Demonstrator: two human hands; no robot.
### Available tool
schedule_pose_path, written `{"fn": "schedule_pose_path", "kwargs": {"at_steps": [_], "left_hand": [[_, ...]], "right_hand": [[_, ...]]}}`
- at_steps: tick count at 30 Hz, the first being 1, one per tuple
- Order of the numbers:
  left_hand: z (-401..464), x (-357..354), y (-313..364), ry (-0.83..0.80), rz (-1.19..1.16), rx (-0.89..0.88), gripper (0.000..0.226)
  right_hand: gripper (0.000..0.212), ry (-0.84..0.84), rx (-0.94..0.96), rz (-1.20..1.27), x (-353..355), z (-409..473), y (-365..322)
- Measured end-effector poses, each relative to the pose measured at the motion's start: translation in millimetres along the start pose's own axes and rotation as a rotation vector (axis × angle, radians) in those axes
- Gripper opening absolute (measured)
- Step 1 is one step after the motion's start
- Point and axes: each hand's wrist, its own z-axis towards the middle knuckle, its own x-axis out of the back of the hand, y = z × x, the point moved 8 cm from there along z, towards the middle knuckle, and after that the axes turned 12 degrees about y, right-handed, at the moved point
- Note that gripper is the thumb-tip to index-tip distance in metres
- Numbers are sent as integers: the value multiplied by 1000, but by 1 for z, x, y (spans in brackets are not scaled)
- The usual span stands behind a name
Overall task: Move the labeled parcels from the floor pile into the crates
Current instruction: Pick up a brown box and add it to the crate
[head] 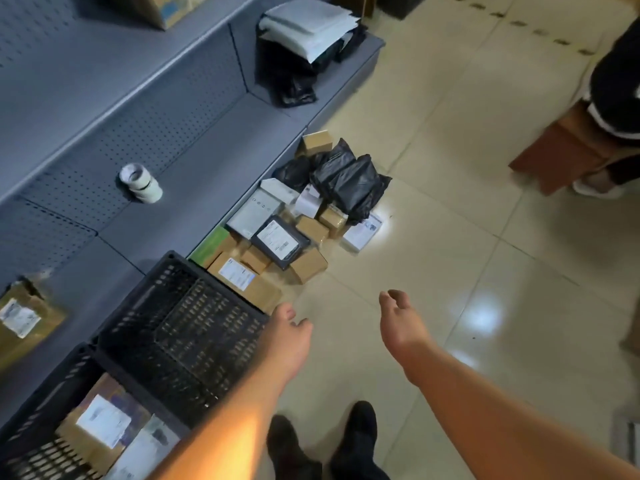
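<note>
Our left hand (289, 336) and right hand (398, 317) hang loose, holding nothing, short of the floor pile (304, 216); grabbing carelessly there could topple stacked boxes or miss the empty black crate (180, 327).

Floor: glossy beige tiles (485, 271) with bright light glare.
Shelving: grey perforated metal unit (121, 109), left of the tiles.
Bench: brown wooden bench (561, 150), far right of the shelving.

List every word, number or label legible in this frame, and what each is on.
None can be quoted.
Dark flat parcel: white shipping label with barcode, too blurred.
Brown box beside the empty black crate: white label, print unreadable.
Parcel in the nearer crate: label smeared.
Box on the shelf: label unreadable.
</note>
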Motion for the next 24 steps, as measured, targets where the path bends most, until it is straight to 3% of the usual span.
{"fn": "schedule_pose_path", "kwargs": {"at_steps": [15, 24], "left_hand": [[119, -83, 113, -158, 129, -51, 56], [183, -91, 137, -155, 50, 92, 55]], "right_hand": [[50, 65, -134, 56, 6, 143, -66], [48, -5, -118, 28, -22, 203, -115]]}}
